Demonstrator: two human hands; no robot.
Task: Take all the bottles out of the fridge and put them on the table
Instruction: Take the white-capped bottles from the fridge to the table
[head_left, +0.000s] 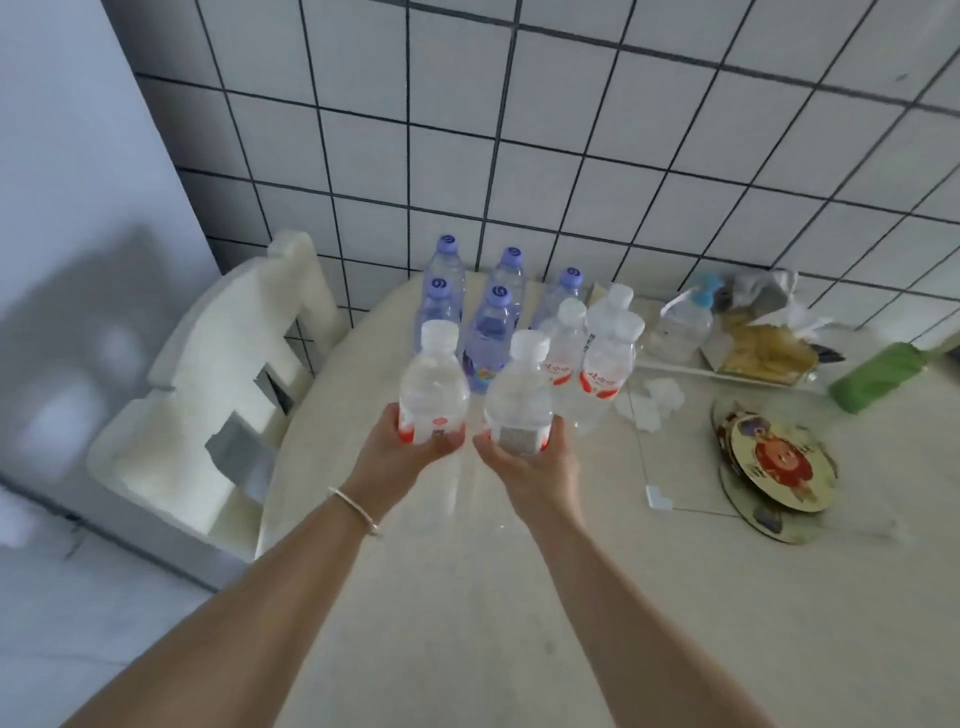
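I hold two clear water bottles with white caps and red labels upright over the pale table (467, 597). My left hand (400, 457) grips the lower part of the left bottle (434, 384). My right hand (535, 467) grips the right bottle (522, 400). Just behind them stand several purple-capped bottles (491, 322) in two rows, and to their right more white-capped bottles with red labels (605, 358), all upright on the table near the tiled wall. The fridge is out of view.
A white chair (223, 395) stands at the table's left edge. On the right lie a tray with a blue-capped bottle (685, 322) and snack packets, a green pack (878, 376), crumpled tissue (654, 400) and round printed coasters (779, 467).
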